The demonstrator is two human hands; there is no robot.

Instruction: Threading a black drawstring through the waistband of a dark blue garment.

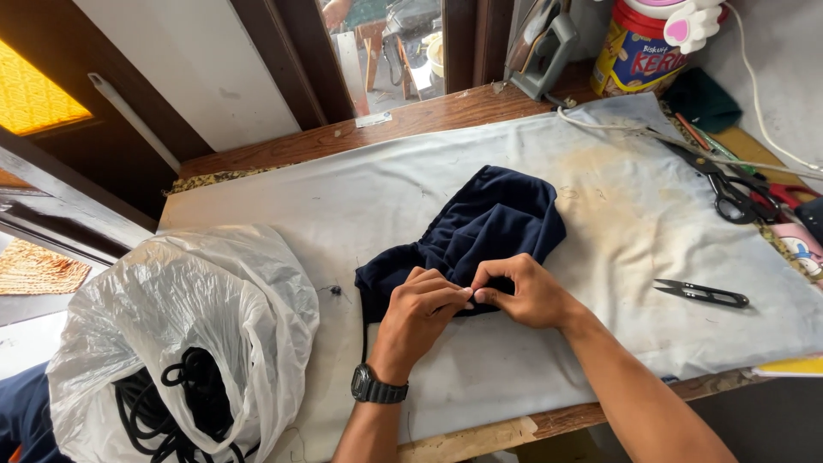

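Navy cloth (480, 227) pinched; bag (214, 300) holds black cord (163, 403).

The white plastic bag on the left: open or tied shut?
Open. The white plastic bag gapes at its mouth, showing coiled black cord inside; no knot is visible.

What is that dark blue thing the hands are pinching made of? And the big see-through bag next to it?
The dark blue garment looks like soft, matte knit fabric: it bunches into loose gathers. The left hand and right hand pinch its edge together. The bag looks like thin, glossy plastic: it is crinkled, half see-through, and black cord shows inside.
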